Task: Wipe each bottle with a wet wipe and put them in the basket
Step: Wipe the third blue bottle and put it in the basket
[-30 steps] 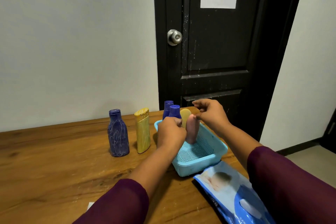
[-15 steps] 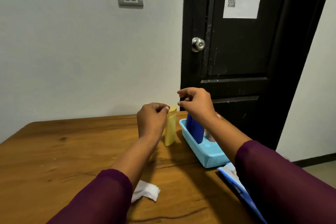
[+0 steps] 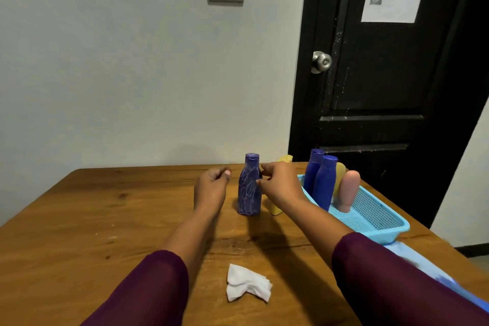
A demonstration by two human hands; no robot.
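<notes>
A dark blue bottle with white scribbles [image 3: 250, 189] stands upright mid-table. My left hand [image 3: 211, 189] hovers just left of it, fingers loosely curled, holding nothing. My right hand [image 3: 281, 184] is at the bottle's right side, fingertips at or almost on its shoulder, not closed around it. A yellow bottle [image 3: 276, 209] stands behind my right hand, mostly hidden. The light blue basket [image 3: 375, 222] at the right holds two plain blue bottles [image 3: 324, 182], a yellow one [image 3: 340, 177] and a pink one [image 3: 349, 190]. A crumpled white wipe [image 3: 247, 284] lies near me.
A blue wet-wipe pack [image 3: 428, 270] lies at the table's right front edge, partly behind my right sleeve. The wooden table [image 3: 105, 219] ends at a grey wall behind; a black door stands behind the basket.
Both hands left the basket, where the pink bottle now stands, and came to either side of the scribbled blue bottle. The view swung left.
</notes>
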